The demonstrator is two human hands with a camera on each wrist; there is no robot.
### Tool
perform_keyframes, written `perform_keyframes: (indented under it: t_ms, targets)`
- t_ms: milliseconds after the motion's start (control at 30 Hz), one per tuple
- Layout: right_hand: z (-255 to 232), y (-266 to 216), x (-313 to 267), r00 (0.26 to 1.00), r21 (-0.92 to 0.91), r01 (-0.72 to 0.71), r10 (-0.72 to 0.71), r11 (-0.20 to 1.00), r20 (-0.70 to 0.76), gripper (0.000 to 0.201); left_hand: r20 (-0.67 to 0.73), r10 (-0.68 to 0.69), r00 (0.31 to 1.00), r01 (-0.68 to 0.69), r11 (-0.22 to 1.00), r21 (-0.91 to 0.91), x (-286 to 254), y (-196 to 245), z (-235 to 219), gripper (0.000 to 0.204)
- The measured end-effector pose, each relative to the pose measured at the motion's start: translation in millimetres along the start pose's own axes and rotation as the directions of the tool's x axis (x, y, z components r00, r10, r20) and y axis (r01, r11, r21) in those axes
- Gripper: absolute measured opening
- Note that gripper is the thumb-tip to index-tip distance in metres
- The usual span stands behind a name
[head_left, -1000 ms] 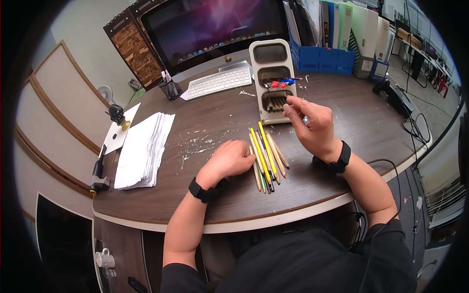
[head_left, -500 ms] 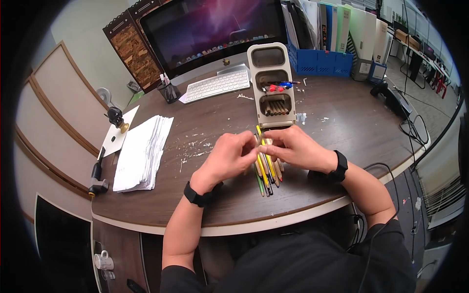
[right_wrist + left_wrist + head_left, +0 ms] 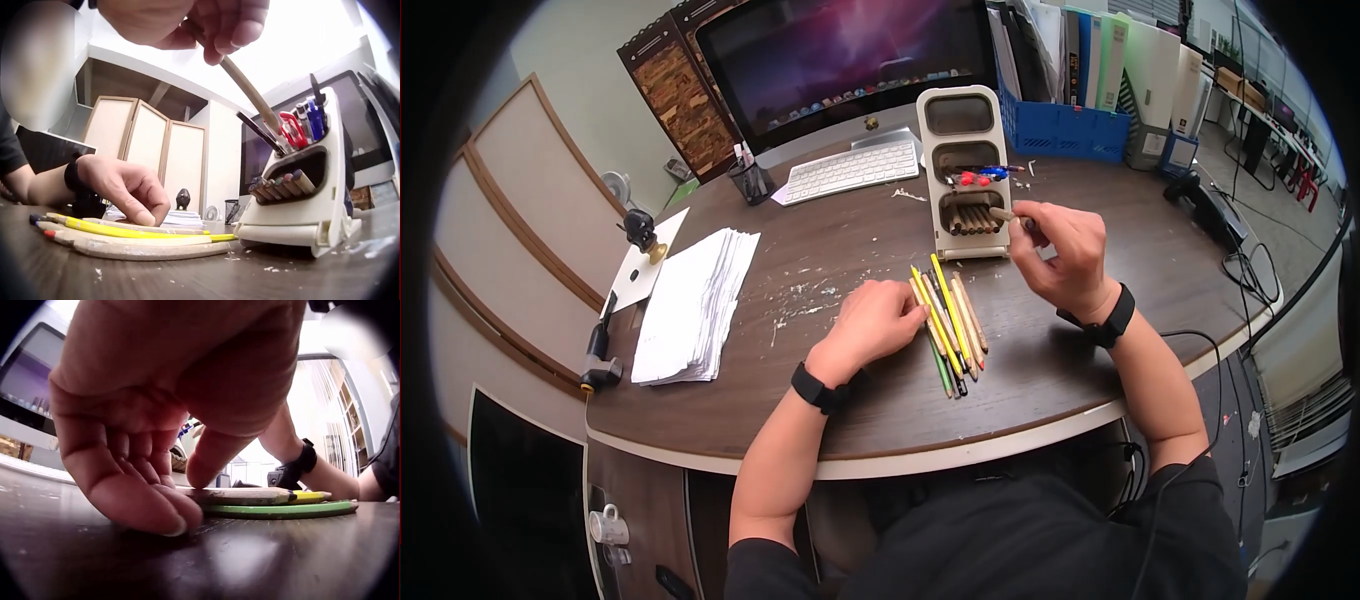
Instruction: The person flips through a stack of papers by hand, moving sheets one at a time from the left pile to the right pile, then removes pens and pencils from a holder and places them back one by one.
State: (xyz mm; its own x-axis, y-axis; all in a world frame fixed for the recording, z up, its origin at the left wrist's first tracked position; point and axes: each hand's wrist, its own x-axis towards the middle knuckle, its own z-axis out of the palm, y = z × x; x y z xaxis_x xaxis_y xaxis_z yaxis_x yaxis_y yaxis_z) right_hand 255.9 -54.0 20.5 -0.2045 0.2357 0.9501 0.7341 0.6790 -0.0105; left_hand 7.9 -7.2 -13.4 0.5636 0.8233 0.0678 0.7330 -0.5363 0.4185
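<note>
My right hand [image 3: 1062, 250] pinches a wooden pencil [image 3: 247, 87] between thumb and fingers, beside the lowest compartment of the beige pen holder [image 3: 930, 180]. In the right wrist view the pencil slants down toward the holder. Several short pencils [image 3: 284, 185] lie in that compartment; red and blue pens [image 3: 985, 174] are in the one above. My left hand [image 3: 875, 322] is at the left side of a loose pile of yellow, green and plain wooden pencils [image 3: 950, 330] on the desk. Its curled fingers and thumb pinch a wooden pencil [image 3: 250, 496], just above a green pencil [image 3: 287, 510].
Behind the holder stand a keyboard [image 3: 850, 172], a monitor [image 3: 840, 60] and a blue crate [image 3: 1070, 133] of binders. A stack of paper [image 3: 695, 310] lies at left, near a mesh pen cup [image 3: 750, 184]. Pale scraps dot the desk [image 3: 820, 390]. A phone [image 3: 1205, 205] sits at right.
Half a second ago both hands met over the pile. Since then my right hand has moved up and right to the holder with a pencil, while my left hand has lowered to the pile's left side.
</note>
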Motion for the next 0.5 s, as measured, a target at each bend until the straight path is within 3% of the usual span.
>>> perform_keyframes:
  t_ms: [133,200,233,367,467,500]
  targets:
    - [14,20,-11,0.99,0.029,-0.126,0.123,0.992,0.074,0.011,-0.003,-0.027,1.0,0.027,1.0,0.015,0,1,6,0.033]
    - [16,32,-18,0.909,-0.211,-0.202,0.264,0.956,0.324,0.016,0.012,-0.037,0.999,0.037,0.999,0.023,1,0,6,0.032]
    - [17,33,-20,0.847,-0.269,-0.292,0.379,0.918,0.372,0.022,0.025,-0.046,0.999,0.045,0.998,0.031,2,0,5,0.032]
    - [15,25,-16,0.838,-0.284,-0.332,0.419,0.9,0.349,0.019,0.042,-0.073,0.996,0.071,0.996,0.048,2,0,6,0.031]
    - [14,10,-12,0.859,-0.199,-0.342,0.391,0.919,0.33,0.017,0.004,-0.054,0.999,0.054,0.996,0.064,1,1,5,0.029]
    - [15,8,-13,0.867,-0.179,-0.303,0.348,0.936,0.356,0.016,0.035,-0.096,0.995,0.096,0.995,-0.004,2,0,3,0.027]
